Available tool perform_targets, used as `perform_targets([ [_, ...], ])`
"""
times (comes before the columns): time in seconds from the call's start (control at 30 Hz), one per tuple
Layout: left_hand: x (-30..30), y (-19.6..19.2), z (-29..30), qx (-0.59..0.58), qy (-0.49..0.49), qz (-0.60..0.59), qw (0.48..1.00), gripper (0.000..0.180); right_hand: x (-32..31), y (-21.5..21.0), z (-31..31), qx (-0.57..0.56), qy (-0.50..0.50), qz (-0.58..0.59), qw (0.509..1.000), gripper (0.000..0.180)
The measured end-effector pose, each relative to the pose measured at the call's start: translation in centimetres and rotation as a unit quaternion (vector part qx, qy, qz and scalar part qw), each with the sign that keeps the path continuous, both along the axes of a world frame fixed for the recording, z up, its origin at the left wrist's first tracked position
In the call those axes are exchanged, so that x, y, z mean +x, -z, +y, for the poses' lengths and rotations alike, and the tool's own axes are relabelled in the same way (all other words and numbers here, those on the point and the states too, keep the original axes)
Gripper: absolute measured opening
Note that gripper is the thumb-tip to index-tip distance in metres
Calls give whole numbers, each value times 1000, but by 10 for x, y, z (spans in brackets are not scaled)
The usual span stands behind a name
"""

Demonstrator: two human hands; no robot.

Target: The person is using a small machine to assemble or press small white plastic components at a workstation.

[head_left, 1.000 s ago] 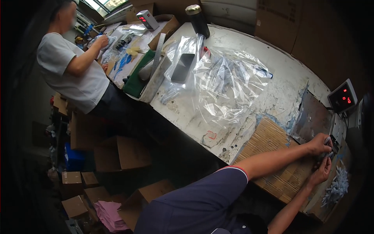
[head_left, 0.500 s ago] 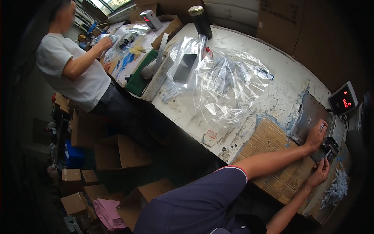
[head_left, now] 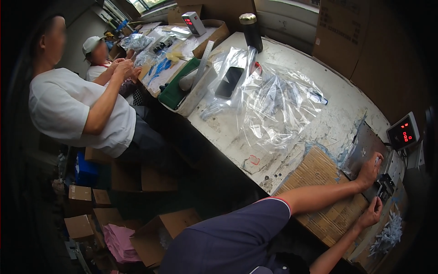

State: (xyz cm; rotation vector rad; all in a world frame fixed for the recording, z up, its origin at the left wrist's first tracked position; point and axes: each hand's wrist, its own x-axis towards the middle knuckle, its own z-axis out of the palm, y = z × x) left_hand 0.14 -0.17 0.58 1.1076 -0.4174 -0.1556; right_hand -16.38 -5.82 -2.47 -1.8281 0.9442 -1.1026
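My left hand (head_left: 368, 174) is closed at the right end of the bench, beside a metal plate (head_left: 365, 153). A small whitish piece (head_left: 378, 160) shows between its thumb and fingers; its kind is too small to tell. Just nearer, my right hand (head_left: 371, 213) has its fingertips pinched at the edge of a small black fixture (head_left: 386, 184). A thin piece seems to run from those fingertips toward the fixture, but I cannot make it out. A heap of pale, thin strips (head_left: 388, 234) lies beside my right hand.
A display box (head_left: 403, 131) with red digits stands behind the fixture. Flattened cardboard (head_left: 315, 176) lies under my left forearm. Clear plastic bags (head_left: 278, 109), a phone (head_left: 229, 82), a dark flask (head_left: 251, 34) and a bin (head_left: 194, 102) occupy the bench. Two people (head_left: 82, 109) work at left; open cartons (head_left: 171, 228) stand below.
The whole view has shifted slightly. The person in white has leaned back with hands raised, and a second person in a cap has come into sight. My hands stay around the fixture.
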Motion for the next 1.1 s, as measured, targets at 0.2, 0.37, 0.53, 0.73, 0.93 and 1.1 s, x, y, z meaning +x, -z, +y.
perform_targets([
  [0.2, -5, -2, 5, 4, -35, -55, 998, 15, 0, 4, -4, 1, -2, 2, 1000, 21],
  [0.37, -5, -1, 13, -4, -45, -72, 996, 15, 5, 4, -2, -9, -20, 6, 1000, 16],
  [0.53, -10, -4, 16, 3, -35, -85, 996, 15, 3, 1, -3, -32, -8, 64, 997, 12],
  [0.73, -10, -3, 17, 31, -10, -116, 993, 14, 6, 4, -8, -24, -29, 38, 999, 12],
  [0.93, -13, -12, 28, -8, -35, -104, 994, 13, 4, -2, 1, -39, -8, 52, 998, 11],
  [1.1, -11, -11, 34, 55, 39, -51, 996, 13, 5, -8, 5, -15, -16, 30, 999, 9],
])
